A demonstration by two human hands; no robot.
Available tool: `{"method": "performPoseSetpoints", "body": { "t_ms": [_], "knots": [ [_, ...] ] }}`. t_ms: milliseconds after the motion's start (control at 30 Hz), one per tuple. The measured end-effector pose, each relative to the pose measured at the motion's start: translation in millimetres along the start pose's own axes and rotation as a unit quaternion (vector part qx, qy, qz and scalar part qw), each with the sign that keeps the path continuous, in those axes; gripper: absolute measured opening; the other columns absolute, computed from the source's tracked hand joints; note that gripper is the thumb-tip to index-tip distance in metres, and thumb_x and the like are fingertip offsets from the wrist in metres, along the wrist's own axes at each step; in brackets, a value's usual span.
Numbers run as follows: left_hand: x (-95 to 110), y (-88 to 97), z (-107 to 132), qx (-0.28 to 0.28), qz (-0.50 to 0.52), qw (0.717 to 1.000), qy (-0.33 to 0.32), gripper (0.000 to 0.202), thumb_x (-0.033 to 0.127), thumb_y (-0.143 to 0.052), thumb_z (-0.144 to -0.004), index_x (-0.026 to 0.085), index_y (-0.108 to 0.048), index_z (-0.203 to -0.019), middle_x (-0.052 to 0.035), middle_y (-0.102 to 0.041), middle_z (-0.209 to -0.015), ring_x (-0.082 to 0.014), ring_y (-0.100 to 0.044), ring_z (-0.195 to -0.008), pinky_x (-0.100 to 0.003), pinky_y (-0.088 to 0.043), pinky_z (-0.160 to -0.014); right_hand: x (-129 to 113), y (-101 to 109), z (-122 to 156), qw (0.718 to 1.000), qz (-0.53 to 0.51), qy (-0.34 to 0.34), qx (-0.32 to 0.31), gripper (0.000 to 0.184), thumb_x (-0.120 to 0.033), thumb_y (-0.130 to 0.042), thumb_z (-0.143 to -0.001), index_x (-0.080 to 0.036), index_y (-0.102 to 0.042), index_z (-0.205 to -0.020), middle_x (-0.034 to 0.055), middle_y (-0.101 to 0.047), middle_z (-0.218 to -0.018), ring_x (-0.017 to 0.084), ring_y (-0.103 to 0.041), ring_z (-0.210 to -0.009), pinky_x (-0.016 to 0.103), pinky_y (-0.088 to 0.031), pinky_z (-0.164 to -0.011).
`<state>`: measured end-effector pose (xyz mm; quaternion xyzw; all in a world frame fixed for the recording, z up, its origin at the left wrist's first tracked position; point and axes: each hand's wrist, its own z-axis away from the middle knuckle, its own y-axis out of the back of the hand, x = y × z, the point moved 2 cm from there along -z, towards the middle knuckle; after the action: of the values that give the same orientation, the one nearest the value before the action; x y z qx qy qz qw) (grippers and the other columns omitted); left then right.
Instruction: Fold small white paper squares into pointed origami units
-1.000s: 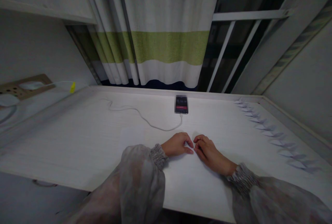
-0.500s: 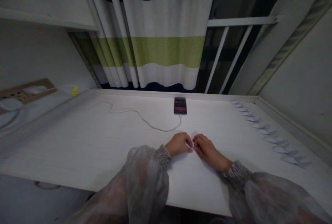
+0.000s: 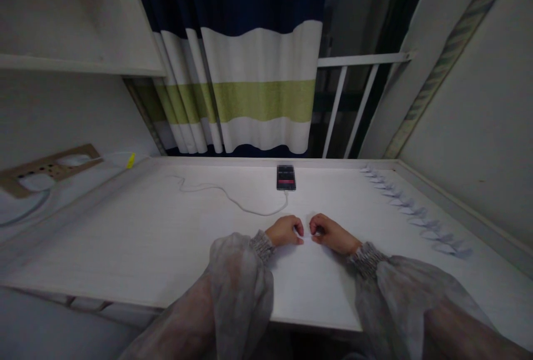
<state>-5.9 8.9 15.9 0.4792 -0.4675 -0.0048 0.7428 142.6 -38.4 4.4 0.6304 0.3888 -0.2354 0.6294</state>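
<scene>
A small white piece of folded paper [image 3: 307,237] spans the short gap between my hands, just above the white desk [image 3: 137,238]. My left hand [image 3: 285,230] is closed in a pinch on its left end, thumb below the curled fingers. On the right end my right hand [image 3: 333,234] pinches in the same way. Much of the paper is hidden by my fingers, and its exact shape is too small to make out. A row of several folded white paper shapes [image 3: 417,214] with pointed tips runs along the desk's right side.
Beyond my hands lies a phone [image 3: 286,178] with a white cable [image 3: 237,203] trailing left across the desk. A power strip [image 3: 50,170] with plugs is on the left wall. A striped curtain [image 3: 262,99] and a white window rail [image 3: 362,60] stand behind the desk.
My hands have drawn slightly apart, and more of the white paper shows between them. The view has tilted up a little and shifted.
</scene>
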Motion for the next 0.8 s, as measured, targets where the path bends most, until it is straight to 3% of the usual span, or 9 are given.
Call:
{"method": "performPoseSetpoints", "body": {
  "t_ms": [133, 233, 367, 467, 800],
  "knots": [
    [-3, 2.8, -1, -0.016, -0.012, 1.0, 0.007, 0.02, 0.011, -0.068, -0.051, 0.013, -0.063, -0.07, 0.0023, -0.053, -0.07, -0.0091, -0.045, -0.062, -0.02, -0.037, -0.06, -1, 8, 0, 0.999, -0.022, -0.01, -0.026, 0.016, -0.003, -0.053, -0.054, -0.016, -0.051, -0.064, -0.0003, -0.049, -0.075, 0.012, -0.048, -0.069, 0.027, -0.041, -0.067],
    [-3, 4.6, -2, -0.017, 0.003, 1.0, 0.01, 0.019, 0.012, -0.068, -0.05, 0.013, -0.063, -0.068, 0.0029, -0.053, -0.066, -0.009, -0.045, -0.062, -0.019, -0.036, -0.058, -2, 8, -1, 0.998, -0.036, -0.022, -0.038, 0.009, -0.011, -0.054, -0.061, -0.016, -0.052, -0.068, -0.0014, -0.052, -0.07, 0.012, -0.05, -0.066, 0.027, -0.042, -0.065],
    [-1, 5.2, -1, -0.021, 0.025, 0.999, 0.027, 0.02, 0.013, -0.068, -0.05, 0.013, -0.065, -0.07, 0.0036, -0.054, -0.062, -0.0087, -0.046, -0.06, -0.019, -0.036, -0.056, -3, -5, -5, 0.999, -0.012, -0.042, -0.002, 0.013, -0.026, -0.059, -0.064, -0.015, -0.052, -0.068, -0.0016, -0.049, -0.067, 0.013, -0.048, -0.064, 0.028, -0.041, -0.063],
    [-2, 4.6, -1, -0.023, 0.035, 0.999, 0.034, 0.021, 0.012, -0.067, -0.051, 0.013, -0.066, -0.071, 0.0033, -0.055, -0.061, -0.009, -0.047, -0.06, -0.019, -0.036, -0.056, -2, -14, -10, 0.995, 0.061, -0.054, 0.051, 0.014, -0.018, -0.064, -0.057, -0.015, -0.052, -0.063, 0.0, -0.046, -0.074, 0.014, -0.046, -0.071, 0.028, -0.04, -0.068],
    [-11, 7.0, -3, -0.052, 0.032, 0.997, -0.036, 0.021, 0.011, -0.068, -0.052, 0.014, -0.065, -0.073, 0.0014, -0.053, -0.07, -0.0105, -0.046, -0.068, -0.021, -0.036, -0.063, -6, 2, -8, 0.998, 0.044, -0.035, -0.025, 0.023, -0.001, -0.062, -0.051, -0.015, -0.055, -0.068, -0.0008, -0.045, -0.076, 0.013, -0.047, -0.072, 0.027, -0.041, -0.071]
  ]
}}
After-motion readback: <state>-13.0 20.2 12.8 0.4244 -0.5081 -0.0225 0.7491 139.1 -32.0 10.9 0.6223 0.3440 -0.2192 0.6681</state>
